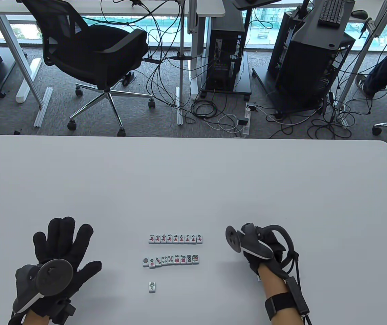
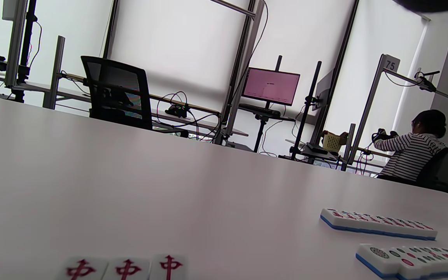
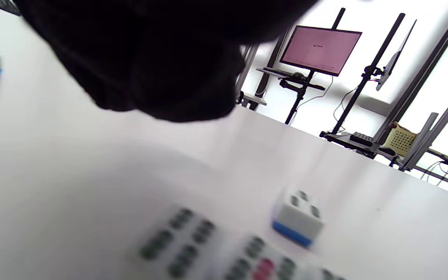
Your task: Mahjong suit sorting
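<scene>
Two gloved hands lie at the near edge of the white table (image 1: pixel 281 176), one on each side of the sorted tiles. Left hand (image 1: pixel 63 257): flat on the surface, palm down, fingers straight and spread, grasping nothing; a tracker disc (image 1: pixel 54 277) sits on its back. The left wrist view shows three red-character tiles (image 2: pixel 126 268) face up just beneath that wrist. Right hand (image 1: pixel 262 248): on the table with its own tracker (image 1: pixel 247 240) strapped on; its fingers are hidden under the tracker in the table view and appear only as a dark blur in the right wrist view, so it cannot be determined whether this hand is released or clenched. The right wrist view also shows blurred bamboo-pattern tiles (image 3: pixel 193 241) and one separate blue-backed tile (image 3: pixel 298 217) close to that hand. Between the hands, nearest the person, a single tile (image 1: pixel 152 286) lies face up by itself. Beyond it lies the circle-suit row (image 1: pixel 171 260), tiles touching side by side. Farther on, parallel and apart from it, lies the character-suit row (image 1: pixel 175 238), also with tiles touching. Past the far table edge stand an office chair (image 1: pixel 95 54), loose floor cables (image 1: pixel 213 111) and two equipment carts (image 1: pixel 308 57).
</scene>
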